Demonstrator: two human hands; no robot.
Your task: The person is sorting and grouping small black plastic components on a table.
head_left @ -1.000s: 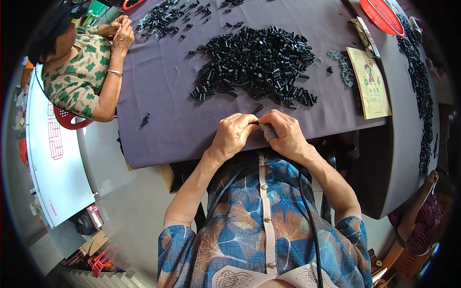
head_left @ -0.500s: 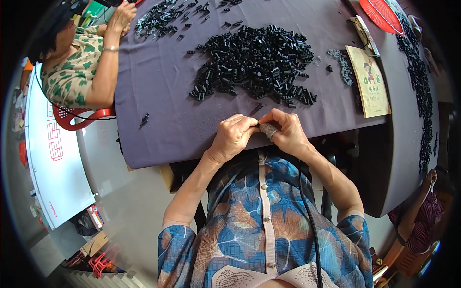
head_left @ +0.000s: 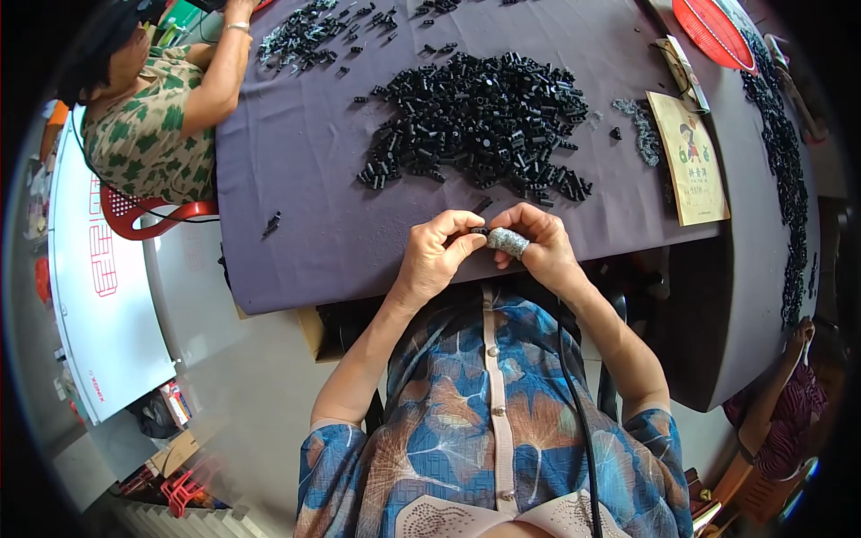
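Purple-clothed table (head_left: 305, 224), red chair (head_left: 143, 220), pale floor (head_left: 242, 394)

Tan rectangular booklet (head_left: 691, 160) with a small coloured cartoon figure on its cover lies flat on the purple table's right part, beside the black parts pile. Narrow printed packet (head_left: 680, 65), pale with dark edges, lies just above it. White board (head_left: 100, 296) with red line markings stands far left, beside the red chair.

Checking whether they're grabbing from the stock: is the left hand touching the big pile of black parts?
Apart. In the head view the left hand pinches a small black part near the table edge, with bare purple cloth between it and the pile of black parts.
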